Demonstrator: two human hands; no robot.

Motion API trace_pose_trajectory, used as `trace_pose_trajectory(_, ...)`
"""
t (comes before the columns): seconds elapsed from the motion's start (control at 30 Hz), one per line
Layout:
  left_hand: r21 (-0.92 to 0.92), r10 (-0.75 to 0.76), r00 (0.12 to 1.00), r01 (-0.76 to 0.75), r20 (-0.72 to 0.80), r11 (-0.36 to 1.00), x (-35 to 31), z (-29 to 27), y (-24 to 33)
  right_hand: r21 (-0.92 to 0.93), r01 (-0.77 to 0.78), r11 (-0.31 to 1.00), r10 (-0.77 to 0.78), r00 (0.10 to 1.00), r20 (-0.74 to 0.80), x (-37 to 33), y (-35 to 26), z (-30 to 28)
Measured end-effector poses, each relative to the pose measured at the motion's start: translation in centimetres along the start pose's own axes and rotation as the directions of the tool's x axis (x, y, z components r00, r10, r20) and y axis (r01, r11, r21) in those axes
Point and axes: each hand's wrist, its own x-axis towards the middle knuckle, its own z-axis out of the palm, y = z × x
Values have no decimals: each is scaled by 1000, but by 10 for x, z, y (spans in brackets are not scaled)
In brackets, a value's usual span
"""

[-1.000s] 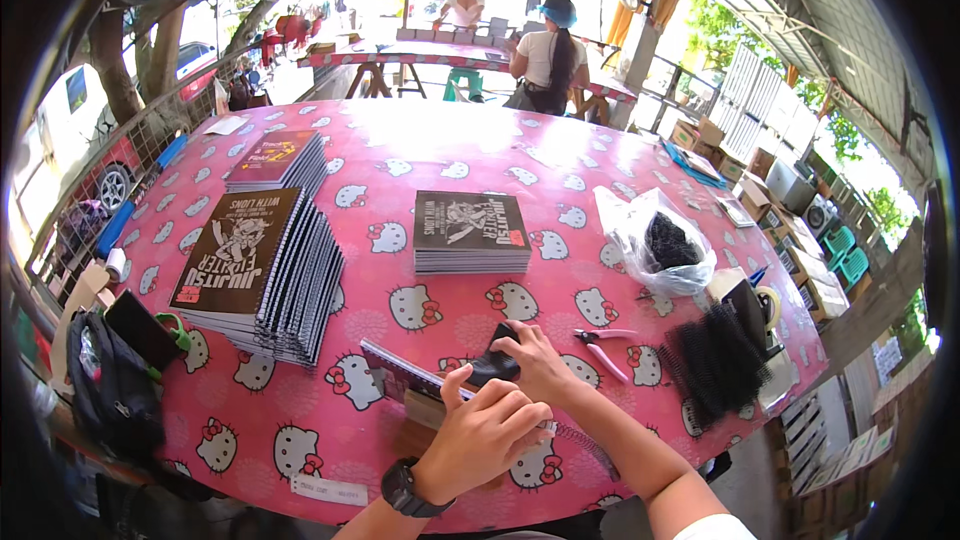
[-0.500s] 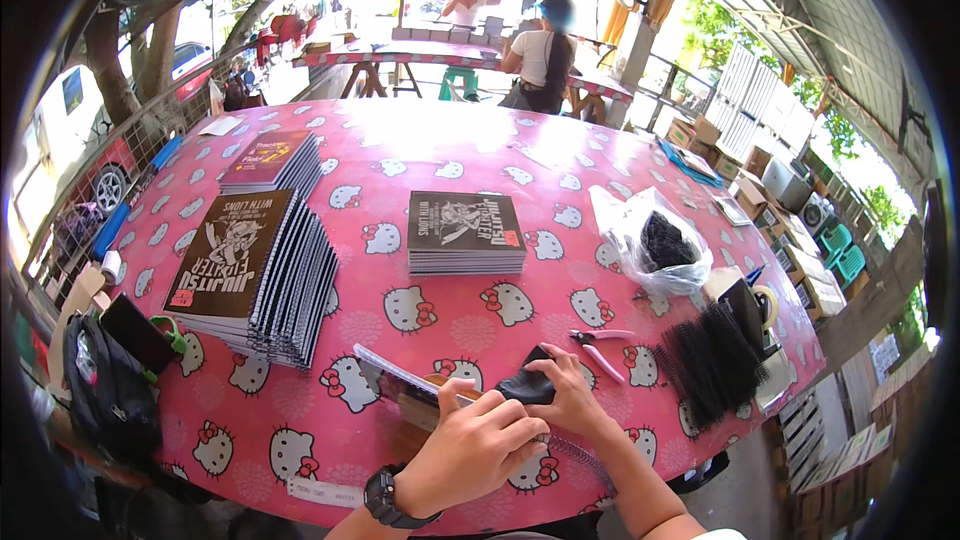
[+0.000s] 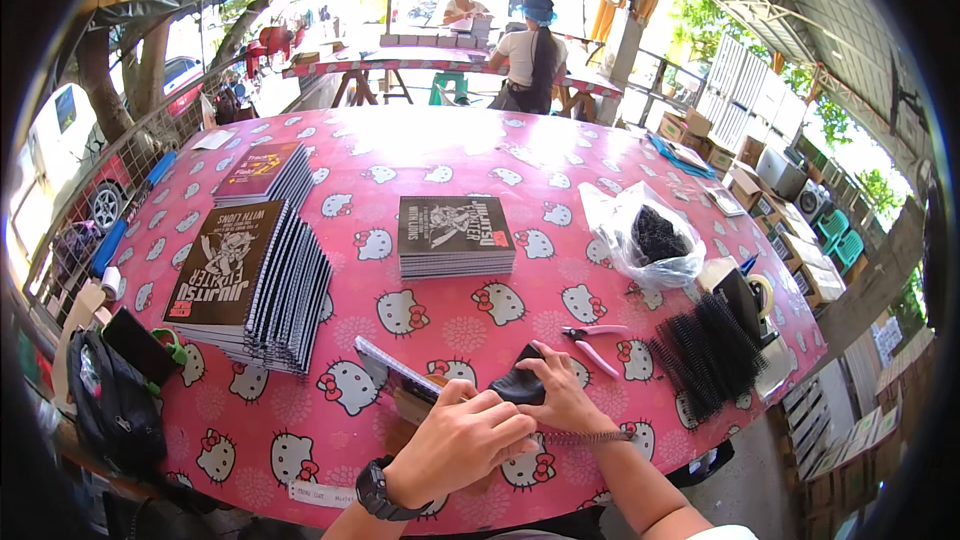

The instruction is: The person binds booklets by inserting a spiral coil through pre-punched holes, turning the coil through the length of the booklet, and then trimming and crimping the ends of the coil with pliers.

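My left hand (image 3: 462,440), with a black watch at the wrist, is closed at the near end of a notebook (image 3: 395,368) held tilted on its edge. From beside its fingers a dark spiral binding coil (image 3: 585,437) stretches right, across my right wrist. My right hand (image 3: 556,390) is closed around a dark grey rounded object (image 3: 516,378) just right of the notebook; its kind is not clear. Something brown, partly hidden by my left hand, lies under the notebook. Pink-handled cutting pliers (image 3: 592,342) rest beyond my right hand.
Dark-covered notebooks stand in a tall stack (image 3: 230,275) at left, a shorter stack (image 3: 455,237) in the middle. Black coils (image 3: 708,355) lie at right, near a plastic bag (image 3: 650,240) with black contents. A black bag (image 3: 115,390) sits at the left edge. Two people work at a far table.
The free end of the coil has swung up, from hanging toward the near right to lying level across my right wrist. Both hands keep nearly the same place and grip.
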Motion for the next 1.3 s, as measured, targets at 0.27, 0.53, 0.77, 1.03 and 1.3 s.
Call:
trace_pose_trajectory(0.27,97,-25,992,38,-125,995,-4,0,-1,678,-127,724,70,991,111,1,-22,-36)
trace_pose_trajectory(0.53,67,-208,928,239,-308,969,-24,0,-23,829,-30,558,-198,966,168,-8,-65,-76)
trace_pose_trajectory(0.77,9,-202,908,221,-366,975,-20,6,-25,791,-92,604,-234,929,287,3,-65,-90)
trace_pose_trajectory(1.03,35,-154,905,183,-396,983,-25,3,-27,495,-75,866,-141,912,384,26,-61,-95)
trace_pose_trajectory(1.3,46,-228,871,275,-435,960,-29,0,-35,461,-90,883,-101,922,374,36,-63,-85)
